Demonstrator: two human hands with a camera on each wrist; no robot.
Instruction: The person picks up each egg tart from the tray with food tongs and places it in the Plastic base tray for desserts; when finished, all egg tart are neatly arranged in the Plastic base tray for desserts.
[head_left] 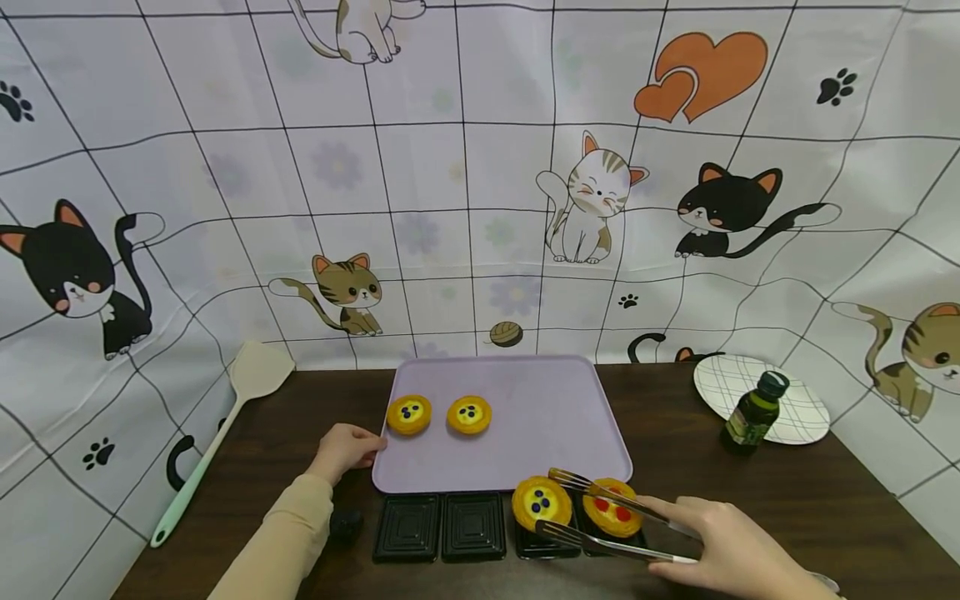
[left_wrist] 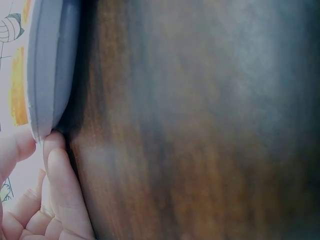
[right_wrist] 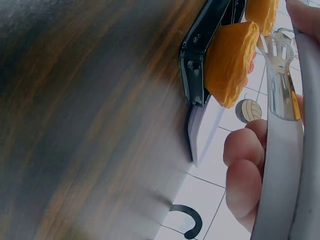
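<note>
My left hand (head_left: 347, 450) pinches the left rim of the lilac tray (head_left: 540, 417) between thumb and fingers; the left wrist view shows the tray's edge (left_wrist: 45, 75) there. Two yellow tarts (head_left: 409, 415) with dark berries sit on the tray's left half. In my right hand (head_left: 727, 542) are metal tongs (head_left: 622, 547), spread with one fork-like tip on each side of a blueberry tart (head_left: 542, 505). Beside it lies a tart with red topping (head_left: 615, 518), partly behind the upper arm of the tongs. Both rest on black moulds in front of the tray.
Two bare black moulds (head_left: 407, 529) stand left of the blueberry tart. A pale green spatula (head_left: 202, 467) leans at the far left. At the back right, a dark green bottle (head_left: 752, 415) stands by a white plate (head_left: 806, 412). A cat-print sheet (head_left: 465, 183) encloses the table.
</note>
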